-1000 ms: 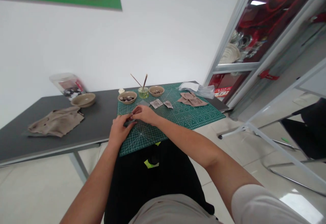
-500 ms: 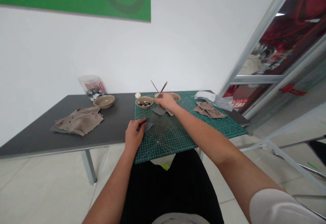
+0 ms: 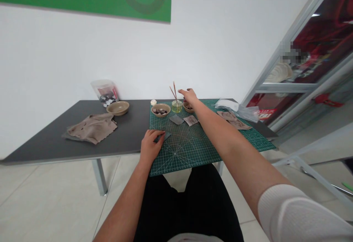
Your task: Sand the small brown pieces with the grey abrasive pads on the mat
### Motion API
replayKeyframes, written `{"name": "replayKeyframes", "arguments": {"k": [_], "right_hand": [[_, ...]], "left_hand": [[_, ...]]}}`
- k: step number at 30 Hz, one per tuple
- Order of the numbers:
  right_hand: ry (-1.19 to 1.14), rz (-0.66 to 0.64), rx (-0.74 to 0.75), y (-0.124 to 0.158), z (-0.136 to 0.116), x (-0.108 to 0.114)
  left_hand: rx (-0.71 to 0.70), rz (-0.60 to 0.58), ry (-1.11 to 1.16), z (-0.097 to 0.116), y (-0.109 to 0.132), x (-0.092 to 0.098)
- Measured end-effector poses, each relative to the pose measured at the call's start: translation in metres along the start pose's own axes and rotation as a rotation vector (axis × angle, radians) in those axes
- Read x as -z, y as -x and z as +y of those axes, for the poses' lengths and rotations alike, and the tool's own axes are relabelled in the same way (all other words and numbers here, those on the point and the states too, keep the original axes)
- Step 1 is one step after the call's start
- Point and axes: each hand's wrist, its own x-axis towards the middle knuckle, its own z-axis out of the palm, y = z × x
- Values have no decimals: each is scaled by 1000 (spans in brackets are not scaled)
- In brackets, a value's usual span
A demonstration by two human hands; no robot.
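Note:
My left hand (image 3: 151,144) rests on the green cutting mat, thumb and fingers closed on a small dark grey piece (image 3: 167,135) that looks like cloth or sandpaper. The fingers partly cover it. Farther off, my right hand (image 3: 189,97) hovers above the right bowl (image 3: 189,109), fingers apart and holding nothing visible. Just left of it stands a glass jar (image 3: 177,107) with two thin brush-like sticks (image 3: 174,92) leaning in it. The left bowl (image 3: 161,110) holds dark and pale bits. Before the bowls lie a grey piece (image 3: 176,119) and a stained pale piece (image 3: 191,120).
The cutting mat (image 3: 190,154) covers the right of a dark table (image 3: 127,139). To the left are a brown cloth (image 3: 93,127), a brown bowl (image 3: 118,108) and a clear tub (image 3: 105,93). A crumpled cloth (image 3: 234,120) and plastic bag (image 3: 245,111) lie right. A small white cap (image 3: 153,103) sits behind.
My right hand has moved from the sticks at the jar to the right, its fingers now spread. The sticks stand in the jar. My left hand keeps its place; the view shifts slightly.

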Motion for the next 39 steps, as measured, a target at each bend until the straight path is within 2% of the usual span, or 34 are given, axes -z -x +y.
{"name": "replayKeyframes", "arguments": {"k": [2, 5, 12, 18, 25, 32, 37, 39], "right_hand": [[-114, -100, -24, -1, 2, -2], [-188, -161, -9, 1, 1, -6], [-160, -296, 36, 2, -6, -15], [-23, -353, 213, -3, -3, -15], [218, -183, 362, -4, -6, -4], [299, 13, 328, 6, -26, 11], [336, -23, 313, 13, -32, 17], [368, -45, 319, 16, -32, 18]], "left_hand": [[4, -5, -4, 0, 0, 0], [18, -17, -6, 1, 0, 1], [66, -59, -10, 5, 0, 3], [77, -60, 1, 7, -1, 5], [71, -47, -1, 5, 0, 3], [96, -79, -31, 4, -1, 3], [126, -125, -21, 7, -2, 5], [143, -109, -29, 9, -3, 5]]}}
